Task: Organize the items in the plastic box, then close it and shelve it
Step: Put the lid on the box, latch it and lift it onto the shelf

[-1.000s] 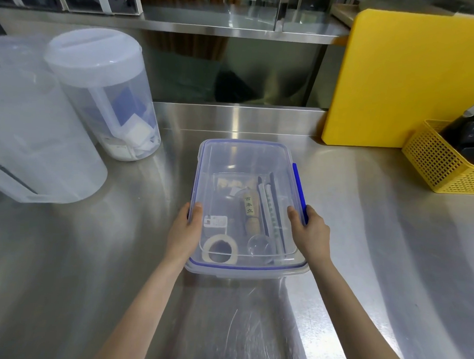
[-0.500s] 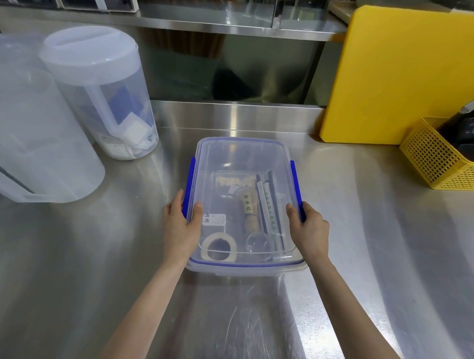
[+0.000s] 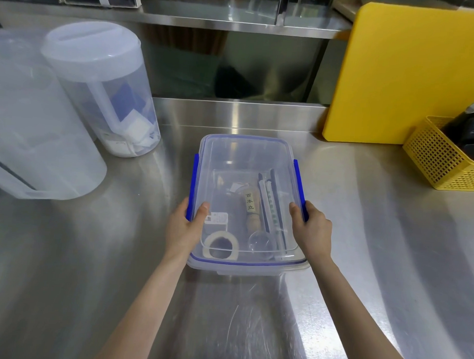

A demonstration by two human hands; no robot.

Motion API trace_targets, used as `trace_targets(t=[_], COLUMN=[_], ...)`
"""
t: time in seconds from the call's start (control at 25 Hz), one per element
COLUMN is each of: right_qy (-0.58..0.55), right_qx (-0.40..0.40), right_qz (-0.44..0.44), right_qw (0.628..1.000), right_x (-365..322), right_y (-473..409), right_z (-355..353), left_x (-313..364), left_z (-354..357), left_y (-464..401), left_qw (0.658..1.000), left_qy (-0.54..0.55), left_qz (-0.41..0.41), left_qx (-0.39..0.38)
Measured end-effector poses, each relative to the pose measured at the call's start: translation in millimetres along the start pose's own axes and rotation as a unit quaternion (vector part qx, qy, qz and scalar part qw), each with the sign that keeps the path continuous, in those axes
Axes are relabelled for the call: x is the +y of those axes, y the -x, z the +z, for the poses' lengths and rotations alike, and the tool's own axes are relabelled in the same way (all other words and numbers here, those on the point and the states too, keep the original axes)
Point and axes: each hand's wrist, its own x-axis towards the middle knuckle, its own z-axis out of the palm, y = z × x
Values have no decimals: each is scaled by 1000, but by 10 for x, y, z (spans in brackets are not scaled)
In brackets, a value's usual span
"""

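Observation:
A clear plastic box (image 3: 245,152) with its lid on and blue side clips stands on the steel counter in front of me. Through the lid I see a roll of tape (image 3: 221,249), a small bamboo whisk with a label (image 3: 251,209), long thin sticks (image 3: 274,207) and a white tag (image 3: 217,219). My left hand (image 3: 184,228) grips the box's left side over the blue clip (image 3: 194,178), thumb on the lid. My right hand (image 3: 313,230) grips the right side over the other blue clip (image 3: 297,181).
Two translucent plastic pitchers (image 3: 99,88) (image 3: 30,134) stand at the left. A yellow cutting board (image 3: 406,75) leans at the back right beside a yellow basket (image 3: 443,159). A steel shelf (image 3: 236,21) runs above the counter's back edge.
Both blue side clips are now folded down against the box; a second ago the left clip was not showing. My hands have stayed on the box's sides.

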Motion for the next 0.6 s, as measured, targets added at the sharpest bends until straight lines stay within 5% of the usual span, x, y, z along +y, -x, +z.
trace_targets(t=[0.44, 0.6], right_qy=[-27, -61], right_qx=[-8, -69], right_qz=[3, 21], right_qw=[1000, 996], right_x=[-20, -51], right_y=[26, 115], right_z=[-25, -116], left_x=[-15, 43], left_z=[2, -3], left_y=[20, 51], left_qw=[1000, 1000], left_qy=[17, 17], left_qz=[18, 5], left_qx=[8, -19])
